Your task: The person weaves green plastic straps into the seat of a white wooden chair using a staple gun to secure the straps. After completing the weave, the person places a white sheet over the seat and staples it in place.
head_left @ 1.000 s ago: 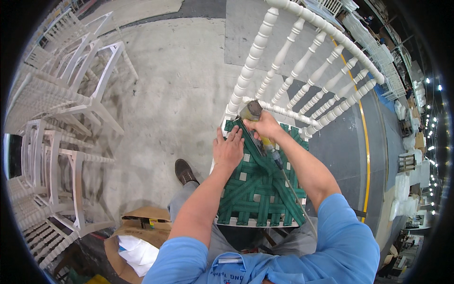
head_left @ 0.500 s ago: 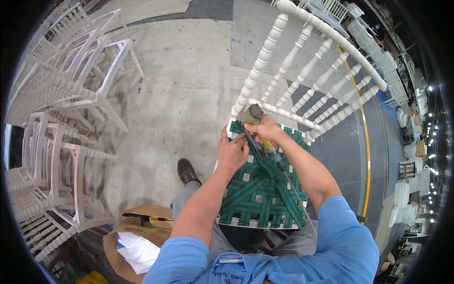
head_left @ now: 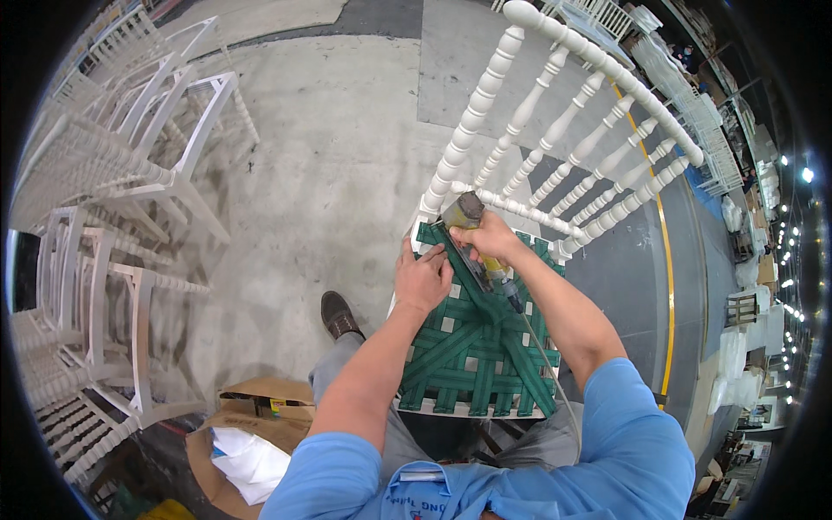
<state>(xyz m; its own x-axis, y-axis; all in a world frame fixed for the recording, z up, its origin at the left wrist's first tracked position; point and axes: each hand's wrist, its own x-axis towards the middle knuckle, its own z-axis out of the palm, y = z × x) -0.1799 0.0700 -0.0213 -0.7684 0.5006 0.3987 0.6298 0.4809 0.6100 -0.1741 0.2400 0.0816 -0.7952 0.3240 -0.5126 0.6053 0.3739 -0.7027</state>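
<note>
A white chair with a spindle back stands before me, its seat woven from dark green webbing. My right hand is closed around a yellow and grey pneumatic staple gun, which sits over the seat's far left corner. From the tool's lower end a thin air hose runs back toward me. My left hand lies at the seat's left edge, fingers stretched over a diagonal green strap beside the staple gun. The gun's tip against the strap is partly hidden.
Several unfinished white chairs crowd the left side. An open cardboard box with white material in it stands at the lower left. A yellow floor line runs along the right, past which stacked furniture stands. My shoe is left of the seat.
The whole view has shifted slightly, so the scene sits a little further left. Both hands and the staple gun stay at nearly the same place on the seat's far left corner.
</note>
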